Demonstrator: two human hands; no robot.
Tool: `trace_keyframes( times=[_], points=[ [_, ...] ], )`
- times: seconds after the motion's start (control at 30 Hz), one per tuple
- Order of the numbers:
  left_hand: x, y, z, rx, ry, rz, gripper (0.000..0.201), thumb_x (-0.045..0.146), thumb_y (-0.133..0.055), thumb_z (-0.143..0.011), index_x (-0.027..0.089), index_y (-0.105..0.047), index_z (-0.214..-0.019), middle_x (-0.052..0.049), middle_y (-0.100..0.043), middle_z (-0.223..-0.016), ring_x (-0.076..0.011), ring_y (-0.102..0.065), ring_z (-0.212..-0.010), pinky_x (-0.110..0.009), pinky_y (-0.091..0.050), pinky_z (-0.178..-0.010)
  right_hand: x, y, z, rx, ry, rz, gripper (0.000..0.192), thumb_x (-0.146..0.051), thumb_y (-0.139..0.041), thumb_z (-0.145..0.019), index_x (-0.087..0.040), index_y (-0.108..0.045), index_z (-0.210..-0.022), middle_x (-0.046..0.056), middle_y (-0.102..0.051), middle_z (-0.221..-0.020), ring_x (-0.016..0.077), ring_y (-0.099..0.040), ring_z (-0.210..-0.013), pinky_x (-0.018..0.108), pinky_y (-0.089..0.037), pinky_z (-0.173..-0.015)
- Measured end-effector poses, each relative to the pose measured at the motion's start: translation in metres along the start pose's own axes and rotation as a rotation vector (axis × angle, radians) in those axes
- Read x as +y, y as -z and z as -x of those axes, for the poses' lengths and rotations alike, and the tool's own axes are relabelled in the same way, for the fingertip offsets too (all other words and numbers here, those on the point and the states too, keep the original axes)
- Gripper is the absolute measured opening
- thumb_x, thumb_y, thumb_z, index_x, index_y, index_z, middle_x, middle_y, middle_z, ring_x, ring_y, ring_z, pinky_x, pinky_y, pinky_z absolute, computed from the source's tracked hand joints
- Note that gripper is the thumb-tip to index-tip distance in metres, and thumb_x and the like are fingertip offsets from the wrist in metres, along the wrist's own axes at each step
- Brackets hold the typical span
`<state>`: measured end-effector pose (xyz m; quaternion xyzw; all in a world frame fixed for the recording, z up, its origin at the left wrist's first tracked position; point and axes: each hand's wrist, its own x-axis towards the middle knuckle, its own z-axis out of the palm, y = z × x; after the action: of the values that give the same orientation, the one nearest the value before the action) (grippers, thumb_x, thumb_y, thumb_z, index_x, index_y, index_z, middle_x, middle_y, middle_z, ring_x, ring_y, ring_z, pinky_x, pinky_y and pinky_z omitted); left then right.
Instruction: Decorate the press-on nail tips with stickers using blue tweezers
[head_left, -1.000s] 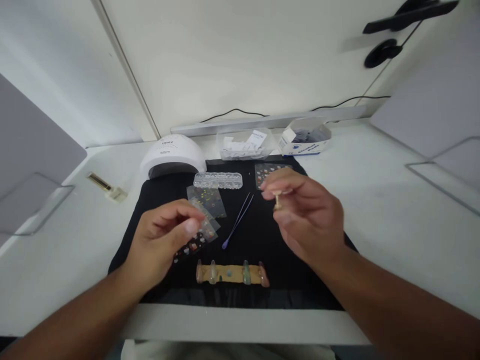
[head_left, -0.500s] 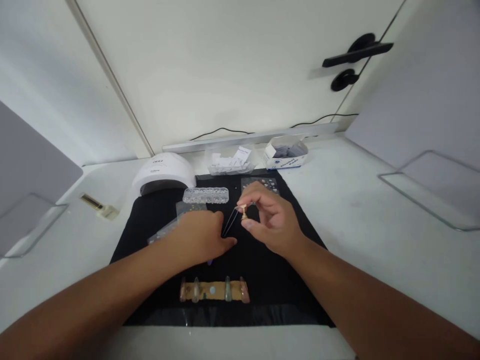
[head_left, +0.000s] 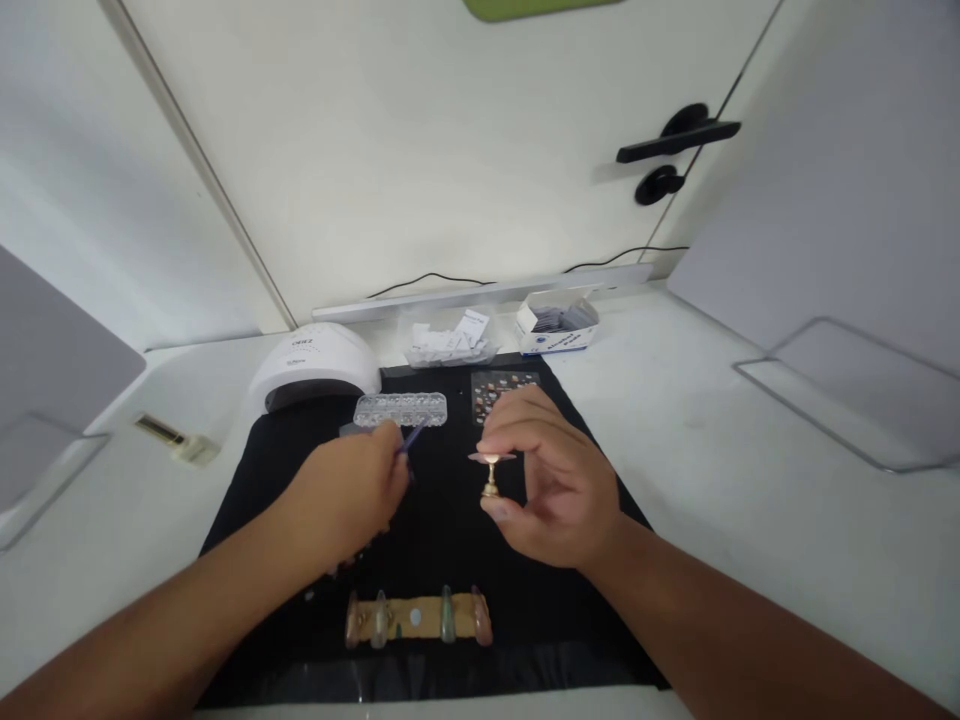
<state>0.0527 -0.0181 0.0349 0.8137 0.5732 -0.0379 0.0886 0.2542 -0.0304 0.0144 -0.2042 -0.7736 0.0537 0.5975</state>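
Observation:
My right hand (head_left: 551, 485) pinches a small gold nail stand (head_left: 491, 474) upright, a pale nail tip lying flat on its top, above the black mat (head_left: 442, 560). My left hand (head_left: 352, 495) is closed around the purple tweezers (head_left: 410, 437), whose end pokes out past my fingers toward the clear compartment box (head_left: 400, 408). Sticker sheets lie partly hidden under my left hand. A gold holder strip (head_left: 416, 618) with several painted nail tips rests near the mat's front edge.
A white nail lamp (head_left: 313, 362) stands at the mat's back left. Behind the mat sit a clear tray of paper packets (head_left: 448, 344) and a white and blue box (head_left: 559, 327). A sticker sheet (head_left: 499, 385) lies at back centre. A small gold-capped bottle (head_left: 174, 441) lies to the left.
My left hand reached down to the tweezers, picked them up and drew back left. My right hand kept the stand and turned it upright. The camera tilted upward.

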Motion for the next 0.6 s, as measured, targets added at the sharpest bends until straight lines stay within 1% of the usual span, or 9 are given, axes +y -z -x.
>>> trace_keyframes(
  times=[0.07, 0.17, 0.2, 0.23, 0.27, 0.33, 0.4, 0.47, 0.6],
  points=[
    [-0.021, 0.005, 0.015, 0.053, -0.025, 0.066, 0.016, 0.022, -0.038, -0.104, 0.017, -0.052, -0.098, -0.002, -0.064, -0.07, -0.0215, -0.067, -0.065, -0.033, -0.051, -0.062, -0.001, 0.001, 0.0, -0.011, 0.025, 0.013, 0.023, -0.018, -0.069, -0.075, -0.021, -0.063, -0.097, 0.003, -0.064, -0.077, 0.0209, -0.061, -0.073, 0.041, -0.053, -0.07],
    [-0.045, 0.003, 0.04, 0.151, -0.085, 0.17, 0.021, 0.029, -0.028, -0.107, 0.022, -0.044, -0.095, 0.002, -0.06, -0.068, -0.0161, -0.063, -0.06, -0.026, -0.049, -0.057, -0.002, -0.001, 0.002, -0.027, 0.048, 0.014, 0.025, -0.018, -0.069, -0.075, -0.02, -0.063, -0.098, 0.003, -0.064, -0.076, 0.0208, -0.061, -0.072, 0.042, -0.053, -0.07],
    [-0.049, 0.0, 0.047, 0.213, -0.128, 0.217, 0.022, 0.031, -0.027, -0.107, 0.022, -0.043, -0.097, 0.003, -0.06, -0.07, -0.0145, -0.063, -0.061, -0.024, -0.05, -0.057, -0.003, -0.003, 0.002, -0.033, 0.051, 0.009, 0.025, -0.018, -0.07, -0.075, -0.019, -0.063, -0.098, 0.003, -0.064, -0.076, 0.0206, -0.061, -0.072, 0.042, -0.053, -0.07],
    [-0.053, -0.004, 0.053, 0.309, -0.212, 0.294, 0.019, 0.03, -0.029, -0.108, 0.022, -0.045, -0.102, 0.004, -0.061, -0.071, -0.0129, -0.063, -0.06, -0.021, -0.05, -0.056, -0.003, -0.004, 0.003, -0.04, 0.054, 0.003, 0.024, -0.019, -0.07, -0.075, -0.019, -0.063, -0.098, 0.003, -0.064, -0.076, 0.0203, -0.06, -0.072, 0.041, -0.054, -0.069],
    [-0.054, -0.007, 0.058, 0.379, -0.303, 0.335, 0.016, 0.029, -0.031, -0.108, 0.023, -0.046, -0.107, 0.005, -0.062, -0.072, -0.0113, -0.063, -0.06, -0.019, -0.05, -0.057, -0.004, -0.006, 0.003, -0.048, 0.054, -0.004, 0.023, -0.019, -0.07, -0.076, -0.019, -0.063, -0.098, 0.003, -0.064, -0.075, 0.0201, -0.06, -0.072, 0.041, -0.054, -0.069],
    [-0.054, -0.014, 0.065, 0.468, -0.481, 0.357, 0.017, 0.026, -0.035, -0.108, 0.024, -0.049, -0.118, 0.005, -0.067, -0.078, -0.0096, -0.066, -0.063, -0.017, -0.051, -0.058, -0.006, -0.01, 0.005, -0.068, 0.049, -0.021, 0.022, -0.021, -0.069, -0.078, -0.018, -0.063, -0.098, 0.003, -0.065, -0.075, 0.0193, -0.061, -0.072, 0.041, -0.054, -0.069],
    [-0.051, -0.019, 0.067, 0.505, -0.608, 0.329, 0.022, 0.025, -0.035, -0.109, 0.022, -0.051, -0.123, 0.002, -0.073, -0.086, -0.01, -0.07, -0.068, -0.017, -0.053, -0.061, -0.01, -0.013, 0.006, -0.095, 0.037, -0.039, 0.021, -0.021, -0.069, -0.078, -0.017, -0.063, -0.098, 0.003, -0.066, -0.076, 0.0186, -0.061, -0.072, 0.04, -0.055, -0.07],
    [-0.047, -0.022, 0.067, 0.54, -0.669, 0.309, 0.024, 0.024, -0.034, -0.109, 0.02, -0.054, -0.122, -0.001, -0.075, -0.091, -0.0112, -0.072, -0.071, -0.019, -0.054, -0.063, -0.014, -0.016, 0.008, -0.115, 0.02, -0.056, 0.021, -0.021, -0.069, -0.079, -0.018, -0.063, -0.099, 0.003, -0.067, -0.077, 0.0186, -0.061, -0.073, 0.04, -0.055, -0.069],
    [-0.045, -0.027, 0.068, 0.569, -0.655, 0.271, 0.023, 0.022, -0.035, -0.109, 0.018, -0.057, -0.117, -0.002, -0.073, -0.082, -0.0136, -0.069, -0.066, -0.023, -0.052, -0.056, -0.02, -0.021, 0.01, -0.133, -0.012, -0.082, 0.02, -0.022, -0.067, -0.08, -0.018, -0.063, -0.099, 0.003, -0.065, -0.076, 0.0185, -0.061, -0.073, 0.04, -0.055, -0.069]
  ],
)
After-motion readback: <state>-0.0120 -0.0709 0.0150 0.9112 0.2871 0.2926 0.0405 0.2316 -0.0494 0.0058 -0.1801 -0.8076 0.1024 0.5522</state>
